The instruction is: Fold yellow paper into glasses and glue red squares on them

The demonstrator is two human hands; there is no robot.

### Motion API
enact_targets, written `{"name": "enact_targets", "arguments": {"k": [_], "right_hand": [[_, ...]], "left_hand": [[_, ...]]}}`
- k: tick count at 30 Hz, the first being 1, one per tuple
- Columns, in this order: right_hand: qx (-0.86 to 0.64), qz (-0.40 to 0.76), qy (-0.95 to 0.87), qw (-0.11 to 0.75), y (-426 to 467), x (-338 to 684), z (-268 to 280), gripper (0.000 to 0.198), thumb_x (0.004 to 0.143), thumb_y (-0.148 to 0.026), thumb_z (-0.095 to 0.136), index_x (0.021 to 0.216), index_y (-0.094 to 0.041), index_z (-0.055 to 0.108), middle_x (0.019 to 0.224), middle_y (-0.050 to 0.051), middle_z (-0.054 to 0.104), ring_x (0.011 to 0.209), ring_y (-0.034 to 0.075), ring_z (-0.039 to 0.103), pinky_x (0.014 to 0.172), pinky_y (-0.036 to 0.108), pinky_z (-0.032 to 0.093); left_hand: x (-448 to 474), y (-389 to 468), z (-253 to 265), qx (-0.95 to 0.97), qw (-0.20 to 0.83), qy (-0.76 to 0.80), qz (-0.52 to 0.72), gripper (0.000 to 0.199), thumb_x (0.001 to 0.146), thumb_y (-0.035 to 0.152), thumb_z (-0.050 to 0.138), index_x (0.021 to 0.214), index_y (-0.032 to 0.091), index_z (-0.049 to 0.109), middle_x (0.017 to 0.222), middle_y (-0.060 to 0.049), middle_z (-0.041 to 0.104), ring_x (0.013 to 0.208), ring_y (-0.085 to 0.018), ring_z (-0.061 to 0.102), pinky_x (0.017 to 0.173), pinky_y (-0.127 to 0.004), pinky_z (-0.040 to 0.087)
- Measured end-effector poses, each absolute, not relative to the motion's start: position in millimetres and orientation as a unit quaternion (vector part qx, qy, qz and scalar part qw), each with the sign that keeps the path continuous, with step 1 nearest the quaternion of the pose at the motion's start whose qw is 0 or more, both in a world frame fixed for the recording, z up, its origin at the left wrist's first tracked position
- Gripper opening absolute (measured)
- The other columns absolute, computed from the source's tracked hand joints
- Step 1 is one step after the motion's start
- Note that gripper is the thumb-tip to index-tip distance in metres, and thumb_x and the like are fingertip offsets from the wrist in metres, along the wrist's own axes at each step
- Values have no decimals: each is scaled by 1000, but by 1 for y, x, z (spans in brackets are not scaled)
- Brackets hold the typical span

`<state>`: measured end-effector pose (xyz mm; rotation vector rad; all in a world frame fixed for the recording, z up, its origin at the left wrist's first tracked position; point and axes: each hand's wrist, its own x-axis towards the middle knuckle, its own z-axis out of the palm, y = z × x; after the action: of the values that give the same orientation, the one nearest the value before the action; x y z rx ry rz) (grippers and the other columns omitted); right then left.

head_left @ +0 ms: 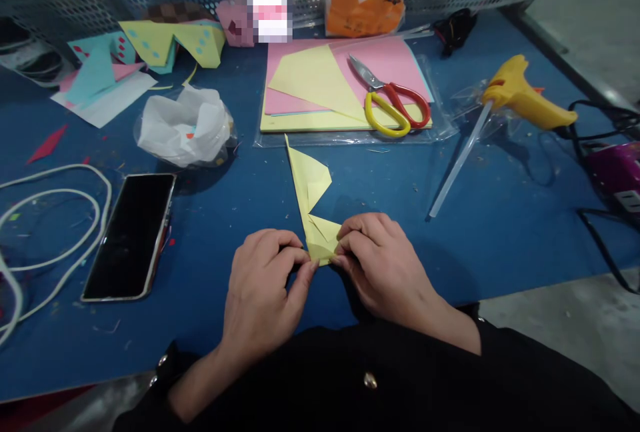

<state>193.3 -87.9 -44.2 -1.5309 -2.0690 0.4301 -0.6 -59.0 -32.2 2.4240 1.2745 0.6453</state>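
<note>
A folded piece of pale yellow paper (313, 191) lies on the blue table in front of me, its long narrow strip pointing away and two flaps sticking out to the right. My left hand (267, 285) pinches its lower left corner between thumb and fingers. On the lower right edge, my right hand (383, 262) grips the paper the same way, with the fingertips partly hiding that corner. The near end of the paper shows a folded-over band between the two hands.
Beyond the paper, scissors (387, 95) rest on coloured sheets (300, 122). A yellow glue gun (530, 95) with a glue stick lies right. At left are a phone (133, 239), a white cable (107, 199), a tissue-lined bowl (185, 129) and folded paper shapes (173, 42).
</note>
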Motion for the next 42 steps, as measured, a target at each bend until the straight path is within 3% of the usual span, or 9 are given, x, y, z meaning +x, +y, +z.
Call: {"name": "enact_targets", "arguments": {"k": [14,42], "right_hand": [[-566,190,-743,302,-87,197,-42,11,90,-20,62,81,-15,60,96,9,62,91,21,54,79,35,44],[-568,186,-753,275,-86,196,-41,12,91,-21,59,81,-16,56,96,8,61,92,23,54,80,38,43]], "left_hand": [[6,-60,-30,813,161,500,251,18,83,23,68,65,20,66,88,-6,67,90,-26,61,77,-43,45],[7,-62,-30,837,111,489,219,19,87,21,62,70,19,53,91,-8,63,92,-27,58,77,-43,44]]}}
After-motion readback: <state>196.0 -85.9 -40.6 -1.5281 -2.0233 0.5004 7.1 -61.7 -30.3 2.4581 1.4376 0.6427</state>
